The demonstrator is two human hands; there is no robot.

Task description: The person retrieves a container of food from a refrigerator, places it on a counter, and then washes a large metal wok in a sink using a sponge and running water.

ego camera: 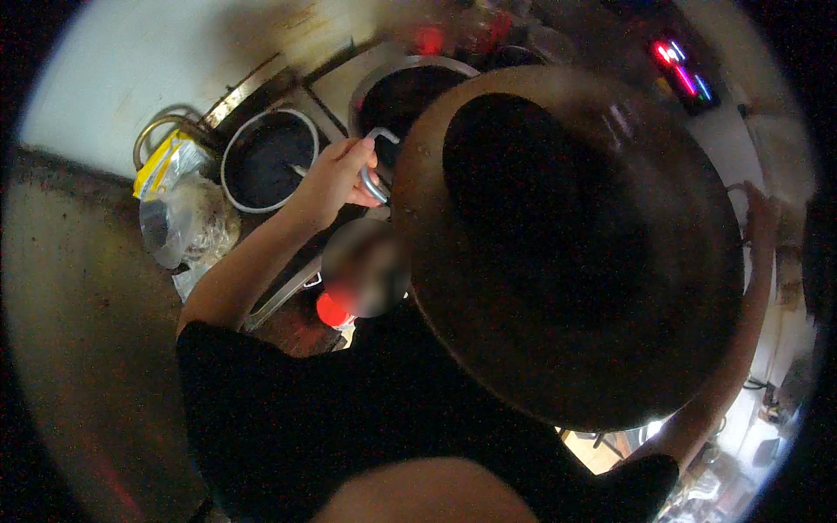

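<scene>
A large, deep metal pot (569, 379) takes up the middle and right of the view, with its round mouth tilted up towards me. Its inside is too dark to make out any contents. The fingers of my left hand (346, 170) are wrapped around the grey metal loop handle (382, 133) on the pot's left side. At the far side, my right hand (760, 209) grips the opposite handle, though that area is dim and blurred. Just left of my left hand stands a smaller pot with a pale rim (223, 171), dark inside.
Another round pot (366, 85) sits behind the large one. Beside the wall lie a yellow packet (157, 171) and clear plastic bags (203, 222). A red lid (332, 310) shows below my left forearm, near a blurred patch. Coloured lights (683, 65) glow at upper right.
</scene>
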